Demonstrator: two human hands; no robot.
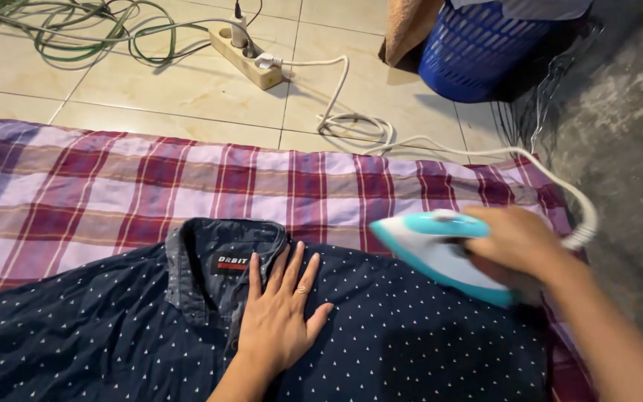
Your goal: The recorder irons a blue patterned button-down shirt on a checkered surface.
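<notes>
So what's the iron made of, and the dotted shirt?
The iron looks like smooth, glossy plastic, white and turquoise; its soleplate is hidden. The right hand wraps its handle. The shirt looks like thin woven cloth, probably cotton: matte and creased, with a stitched collar, pressed flat under the left hand.

A tiled floor (187,89) is carrying a plaid cloth (113,186); a power strip (245,56) is lying at eleven o'clock; a blue basket (478,48) is standing at one o'clock.

The left hand (280,313) lies flat on a dotted navy shirt (411,342) while the right hand (519,242) grips a turquoise iron (429,249).
</notes>
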